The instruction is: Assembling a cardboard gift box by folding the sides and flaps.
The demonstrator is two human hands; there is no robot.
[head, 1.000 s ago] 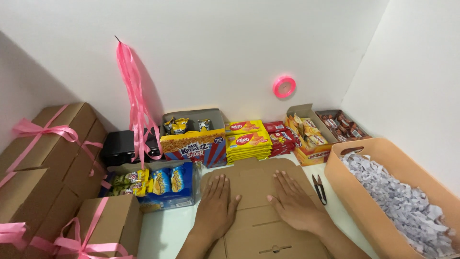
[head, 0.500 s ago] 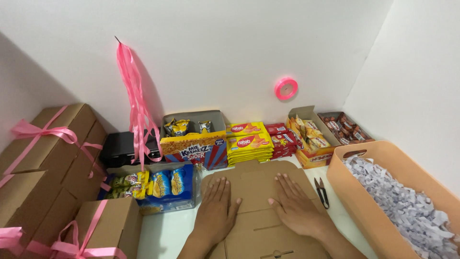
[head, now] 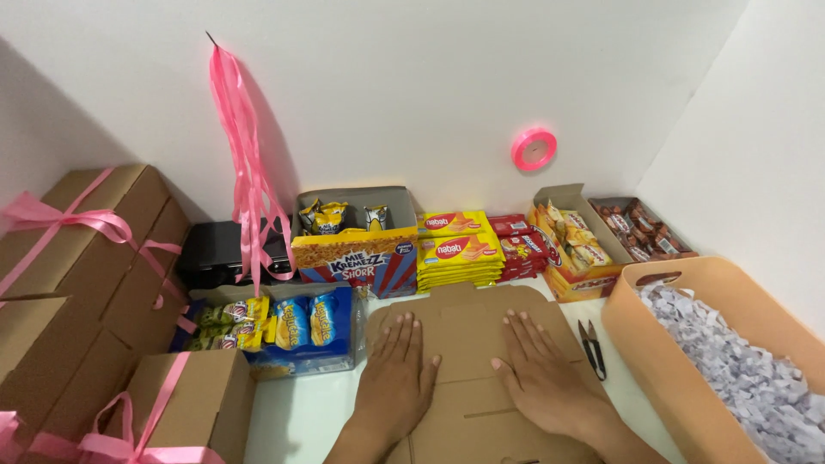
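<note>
Both hands, left hand [head: 397,378] and right hand [head: 541,378], press flat cardboard [head: 468,322], fingers [head: 404,331] spread, seemingly gripping nothing.

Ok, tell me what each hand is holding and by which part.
Nothing is held. The left hand and right hand lie flat, palms down, on the unfolded cardboard box; fingers spread, no grip around an edge.

At the lower middle of the frame both hands lie flat on the flattened cardboard box [head: 481,344], left hand [head: 397,378] beside right hand [head: 543,371]. Scissors [head: 591,346] lie just right of it, with the bin of shredded paper [head: 687,378] at the lower right. Snack boxes [head: 361,249] line the wall above, and ribboned boxes [head: 77,258] stack at left.
</note>
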